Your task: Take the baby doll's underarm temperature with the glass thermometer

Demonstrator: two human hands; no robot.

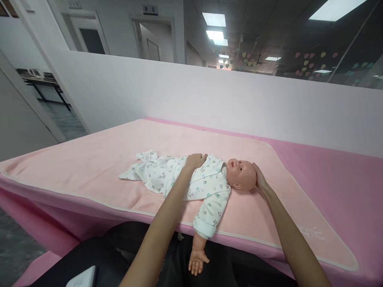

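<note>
A baby doll (241, 175) lies on its back across the pink pad, its head to the right and its legs to the left. It wears a white printed top (214, 181) and white printed trousers (160, 171). My left hand (196, 160) rests flat on the doll's torso, fingers stretched out. Against the crown of the doll's head, my right hand (260, 178) is cupped, with some of its fingers hidden behind the head. One doll arm (199, 251) hangs over the near edge of the pad, palm upward.
A light pink pad (98, 159) covers a bed with a darker pink sheet (335, 171). Behind it runs a low white wall (209, 95). A white flat object (82, 277) lies by my lap. A table (42, 81) stands beyond the opening at left.
</note>
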